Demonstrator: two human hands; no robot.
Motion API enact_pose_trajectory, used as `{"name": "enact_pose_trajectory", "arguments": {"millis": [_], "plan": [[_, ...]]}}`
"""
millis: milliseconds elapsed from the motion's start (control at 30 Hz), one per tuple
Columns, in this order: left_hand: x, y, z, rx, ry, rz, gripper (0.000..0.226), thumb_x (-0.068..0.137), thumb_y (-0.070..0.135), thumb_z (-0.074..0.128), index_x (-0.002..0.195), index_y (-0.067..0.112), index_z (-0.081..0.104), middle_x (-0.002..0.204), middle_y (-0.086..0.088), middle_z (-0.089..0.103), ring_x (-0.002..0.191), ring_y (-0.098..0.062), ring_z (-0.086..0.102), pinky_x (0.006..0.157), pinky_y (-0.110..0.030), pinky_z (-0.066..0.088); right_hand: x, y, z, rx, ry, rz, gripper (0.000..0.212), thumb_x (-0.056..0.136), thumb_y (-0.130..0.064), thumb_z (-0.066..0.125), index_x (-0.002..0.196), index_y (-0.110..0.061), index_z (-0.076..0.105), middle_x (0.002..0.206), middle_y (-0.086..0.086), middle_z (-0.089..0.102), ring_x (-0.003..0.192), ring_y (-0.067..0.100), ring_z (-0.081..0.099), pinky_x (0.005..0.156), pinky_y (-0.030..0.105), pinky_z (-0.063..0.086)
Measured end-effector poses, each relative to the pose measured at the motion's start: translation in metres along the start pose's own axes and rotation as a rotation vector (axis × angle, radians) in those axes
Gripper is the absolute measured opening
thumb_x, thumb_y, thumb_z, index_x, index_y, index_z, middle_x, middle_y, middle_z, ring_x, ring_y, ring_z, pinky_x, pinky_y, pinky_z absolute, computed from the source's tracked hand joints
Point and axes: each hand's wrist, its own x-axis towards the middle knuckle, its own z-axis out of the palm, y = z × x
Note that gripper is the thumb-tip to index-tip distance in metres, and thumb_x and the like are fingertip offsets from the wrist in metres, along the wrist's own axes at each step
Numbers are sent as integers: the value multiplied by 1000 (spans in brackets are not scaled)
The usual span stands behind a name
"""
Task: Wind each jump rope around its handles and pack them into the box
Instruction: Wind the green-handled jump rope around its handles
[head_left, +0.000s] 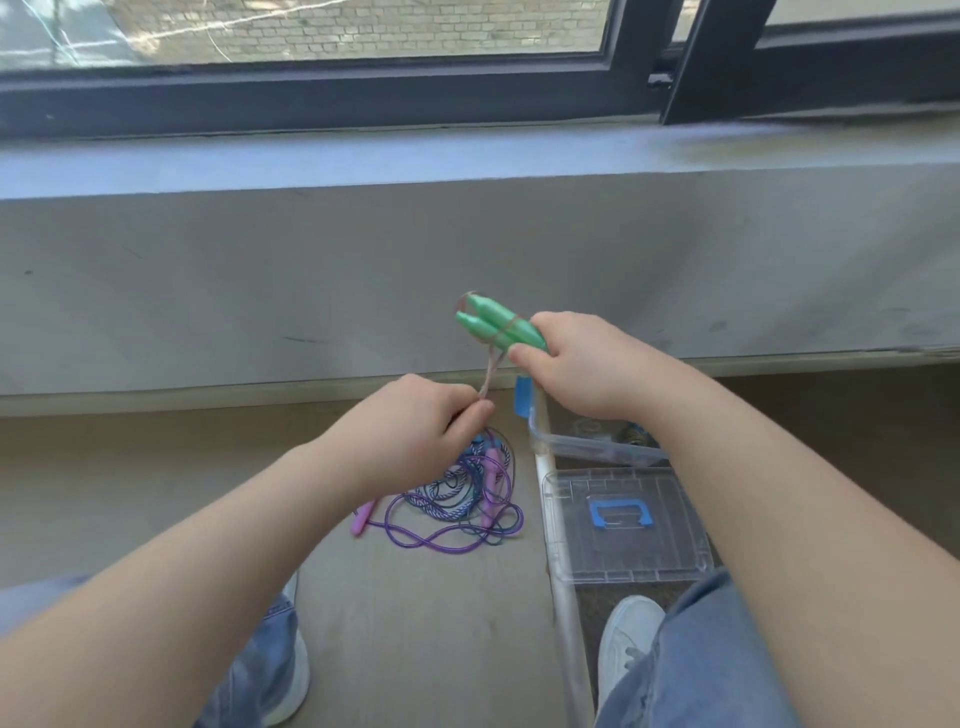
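Two green handles (493, 325) side by side, gripped in right hand (582, 364), long axis slanting up-left toward the window. Rope (126, 371) pinched taut by left hand (415, 431). Clear box (597, 441) on floor below.

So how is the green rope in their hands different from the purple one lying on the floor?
The green-handled rope is held up, its two handles side by side in the right hand, while the purple rope lies on the floor. The green one's cord is partly wrapped around its handles and drawn taut by the left hand; the purple one sprawls in loose, tangled loops, handles apart. Neither is in the box yet.
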Motion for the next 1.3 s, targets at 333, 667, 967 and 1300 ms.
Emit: {"name": "enact_pose_trajectory", "arguments": {"millis": [333, 667, 967, 1300], "plan": [[7, -18, -29, 257, 354, 196, 49, 89, 62, 40, 69, 22, 58, 62, 6, 52, 60, -23, 55, 52, -27, 34, 0, -10, 26, -94, -342, -196, 20, 103, -40, 49, 110, -22, 56, 103, -1, 65, 96, 22, 60, 74, 34, 45], [12, -34, -23, -108, 108, -218, 50, 100, 41, 42, 65, 8, 57, 60, -7, 56, 60, -26, 47, 58, -33, 37, -3, -21, 19, 362, -175, -267, 22, 99, -41, 55, 101, -21, 64, 81, -1, 68, 70, 13, 59, 77, 45, 54], [3, -15, -19, 117, 101, 129, 39, 100, 42, 37, 68, 22, 45, 56, 6, 49, 54, -19, 46, 54, -33, 36, 9, -7, 28, -26, 67, -38, 25, 104, -41, 46, 89, -21, 43, 91, 8, 61, 89, 35, 60, 71, 39, 45], [11, -38, -29, 134, 453, 162, 53, 79, 69, 56, 62, 20, 64, 58, 9, 52, 54, -19, 52, 52, -29, 44, -1, -18, 28, 112, -324, -189, 19, 101, -41, 51, 105, -25, 61, 91, -4, 68, 81, 16, 63, 78, 35, 51]]}}
